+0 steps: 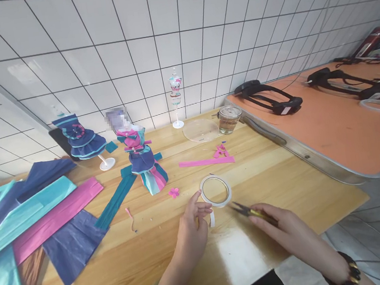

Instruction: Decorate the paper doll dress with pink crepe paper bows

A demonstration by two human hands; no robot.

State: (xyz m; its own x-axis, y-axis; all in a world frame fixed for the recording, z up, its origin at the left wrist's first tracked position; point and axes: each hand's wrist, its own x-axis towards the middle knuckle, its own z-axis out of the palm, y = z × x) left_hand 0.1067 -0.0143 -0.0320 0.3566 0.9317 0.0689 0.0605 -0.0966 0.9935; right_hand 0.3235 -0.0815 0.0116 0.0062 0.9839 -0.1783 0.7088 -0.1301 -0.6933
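My right hand (283, 228) is closed round a small pair of yellow-handled snips (256, 212), their dark blades pointing left toward a roll of white tape (229, 188). The roll lies flat on the wooden table, and a short loose strip of tape (212, 218) hangs off its near side. Beside the roll is my left hand (192, 224), fingers apart and slightly bent, the fingertips at its left edge; whether they touch it I cannot tell. Behind stands a doll-sized dress form in a pink, navy and teal paper dress (142, 161). A pink paper flower (174, 192) lies in front of it.
Folded crepe paper (57, 206) covers the table's left side. A navy dress on a stand (81, 139), a bare-stemmed mini mannequin (175, 95), a glass of water (230, 120) and a pink strip (207, 162) stand or lie farther back. Black headsets (270, 98) rest on the orange table.
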